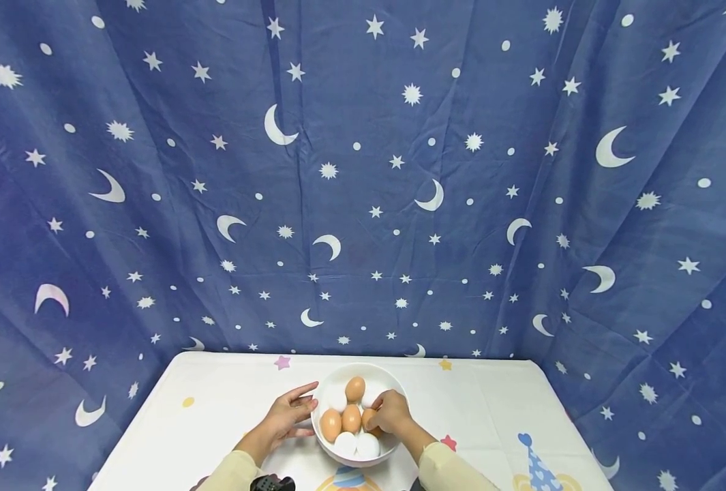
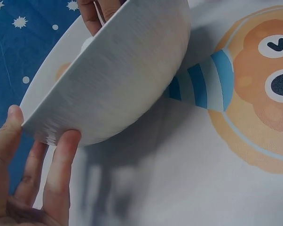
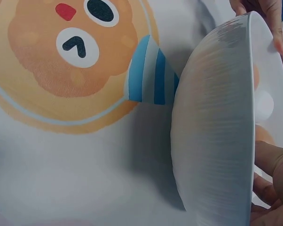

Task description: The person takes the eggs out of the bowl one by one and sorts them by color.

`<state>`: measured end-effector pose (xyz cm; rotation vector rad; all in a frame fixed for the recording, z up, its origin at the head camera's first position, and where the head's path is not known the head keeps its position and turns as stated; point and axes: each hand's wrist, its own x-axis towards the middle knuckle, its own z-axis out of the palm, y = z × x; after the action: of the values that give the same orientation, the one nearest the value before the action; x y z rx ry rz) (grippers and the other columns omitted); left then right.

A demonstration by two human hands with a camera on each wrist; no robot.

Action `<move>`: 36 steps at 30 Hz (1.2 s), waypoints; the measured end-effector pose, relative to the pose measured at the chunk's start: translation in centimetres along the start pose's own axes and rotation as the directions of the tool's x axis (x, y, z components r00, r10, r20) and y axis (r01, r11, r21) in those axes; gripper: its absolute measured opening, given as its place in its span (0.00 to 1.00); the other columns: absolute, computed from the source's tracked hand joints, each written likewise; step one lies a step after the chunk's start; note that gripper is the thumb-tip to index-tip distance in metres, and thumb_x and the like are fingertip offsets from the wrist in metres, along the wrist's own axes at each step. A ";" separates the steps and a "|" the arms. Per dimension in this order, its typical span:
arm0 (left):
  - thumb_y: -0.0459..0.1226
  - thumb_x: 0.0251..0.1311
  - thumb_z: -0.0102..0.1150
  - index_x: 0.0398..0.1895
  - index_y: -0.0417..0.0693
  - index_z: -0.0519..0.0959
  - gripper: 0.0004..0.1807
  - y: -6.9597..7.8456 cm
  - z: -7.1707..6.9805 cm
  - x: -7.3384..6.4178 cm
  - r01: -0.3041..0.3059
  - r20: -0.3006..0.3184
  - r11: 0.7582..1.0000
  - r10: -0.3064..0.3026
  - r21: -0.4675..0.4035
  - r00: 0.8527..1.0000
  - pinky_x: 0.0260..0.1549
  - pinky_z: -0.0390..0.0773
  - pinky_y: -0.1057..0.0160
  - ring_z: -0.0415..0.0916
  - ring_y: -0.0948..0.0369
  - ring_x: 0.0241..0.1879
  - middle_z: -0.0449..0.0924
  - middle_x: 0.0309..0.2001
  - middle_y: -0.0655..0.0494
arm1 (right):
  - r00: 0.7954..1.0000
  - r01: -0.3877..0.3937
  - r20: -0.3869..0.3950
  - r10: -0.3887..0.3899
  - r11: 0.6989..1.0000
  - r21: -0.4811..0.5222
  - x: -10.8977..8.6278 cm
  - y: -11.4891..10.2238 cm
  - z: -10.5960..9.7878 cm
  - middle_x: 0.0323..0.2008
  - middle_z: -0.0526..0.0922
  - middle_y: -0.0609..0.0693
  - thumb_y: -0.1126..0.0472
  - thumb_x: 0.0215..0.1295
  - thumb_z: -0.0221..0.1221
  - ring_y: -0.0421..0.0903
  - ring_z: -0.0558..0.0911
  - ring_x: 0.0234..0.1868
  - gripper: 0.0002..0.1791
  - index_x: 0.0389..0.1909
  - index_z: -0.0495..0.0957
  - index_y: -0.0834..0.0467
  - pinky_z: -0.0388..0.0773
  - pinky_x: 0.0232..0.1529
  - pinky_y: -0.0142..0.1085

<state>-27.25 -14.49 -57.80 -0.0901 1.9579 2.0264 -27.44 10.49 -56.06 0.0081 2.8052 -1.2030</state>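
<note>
A white bowl holding several brown and white eggs stands at the front middle of the table. My left hand is at the bowl's left side, its fingers spread and fairly straight, with fingertips against the outer wall and rim. Inside the bowl on the right, my right hand grips a brown egg among the others. Next to it lie a brown egg and a white egg. In the right wrist view, the bowl wall hides part of the right hand's fingers.
A white tablecloth with printed cartoon figures and stars covers the table. Behind and beside it hangs a blue curtain with moons and stars. A small black object is at the bottom edge, by the left sleeve.
</note>
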 end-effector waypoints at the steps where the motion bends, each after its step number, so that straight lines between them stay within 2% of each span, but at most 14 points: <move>1: 0.39 0.65 0.62 0.71 0.46 0.66 0.32 0.0 0.0 0.0 0.000 0.001 1.000 0.000 0.000 1.000 0.40 0.87 0.48 0.82 0.53 0.47 0.67 0.63 0.32 | 1.000 -0.003 0.007 0.003 1.000 0.004 0.0 0.0 0.0 0.24 0.77 0.51 0.72 0.34 0.77 0.44 0.76 0.25 0.18 0.27 0.79 0.65 0.81 0.24 0.31; 8: 0.39 0.67 0.60 0.71 0.47 0.66 0.30 0.0 0.1 0.1 0.011 -0.013 1.000 -0.011 0.007 1.000 0.39 0.87 0.48 0.82 0.51 0.49 0.64 0.65 0.31 | 0.995 -0.083 0.068 0.076 0.991 0.105 0.3 0.0 -0.6 0.23 0.79 0.52 0.73 0.41 0.74 0.41 0.80 0.19 0.15 0.31 0.80 0.65 0.84 0.21 0.31; 13: 0.39 0.67 0.60 0.71 0.47 0.66 0.30 -0.1 0.0 0.1 0.009 -0.011 1.000 -0.009 0.008 1.000 0.39 0.87 0.48 0.82 0.51 0.49 0.65 0.65 0.30 | 0.985 -0.144 0.119 0.126 0.976 0.161 0.3 -0.2 -1.1 0.24 0.81 0.52 0.71 0.43 0.73 0.42 0.83 0.21 0.14 0.33 0.82 0.65 0.86 0.26 0.35; 19: 0.38 0.67 0.60 0.71 0.45 0.65 0.30 -0.2 0.0 0.1 0.003 0.000 1.000 -0.003 0.004 1.000 0.39 0.87 0.48 0.82 0.52 0.48 0.65 0.64 0.30 | 0.976 -0.172 0.168 0.137 0.962 0.214 -0.3 -0.9 -2.1 0.29 0.82 0.53 0.72 0.46 0.71 0.44 0.84 0.24 0.14 0.36 0.83 0.67 0.88 0.32 0.39; 24: 0.38 0.67 0.60 0.71 0.46 0.66 0.30 -0.3 -0.1 0.0 0.003 0.002 1.000 -0.003 0.006 1.000 0.39 0.87 0.48 0.81 0.50 0.49 0.64 0.65 0.30 | 0.970 -0.181 0.209 0.126 0.946 0.270 -0.6 -1.1 -2.9 0.30 0.84 0.54 0.72 0.48 0.69 0.44 0.85 0.27 0.16 0.41 0.82 0.70 0.88 0.35 0.40; 30: 0.39 0.65 0.62 0.71 0.46 0.65 0.32 -0.2 -0.1 -0.2 0.001 0.002 1.000 -0.001 0.003 1.000 0.39 0.87 0.48 0.81 0.50 0.49 0.64 0.64 0.30 | 0.956 -0.227 0.256 0.141 0.912 0.343 -0.4 -1.0 -4.1 0.30 0.85 0.54 0.72 0.50 0.69 0.43 0.85 0.27 0.20 0.47 0.81 0.70 0.88 0.34 0.38; 36: 0.38 0.67 0.60 0.71 0.46 0.65 0.30 -0.1 -0.1 -0.2 -0.003 0.014 1.000 0.003 0.012 1.000 0.40 0.87 0.48 0.81 0.52 0.48 0.64 0.64 0.31 | 0.954 -0.253 0.260 0.151 0.869 0.426 0.2 -0.7 -5.5 0.33 0.85 0.56 0.70 0.53 0.69 0.41 0.84 0.26 0.22 0.49 0.79 0.71 0.88 0.34 0.37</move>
<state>-27.01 -14.58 -57.83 -0.0703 1.9625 2.0118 -28.10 13.97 -51.82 0.1869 2.2121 -1.6581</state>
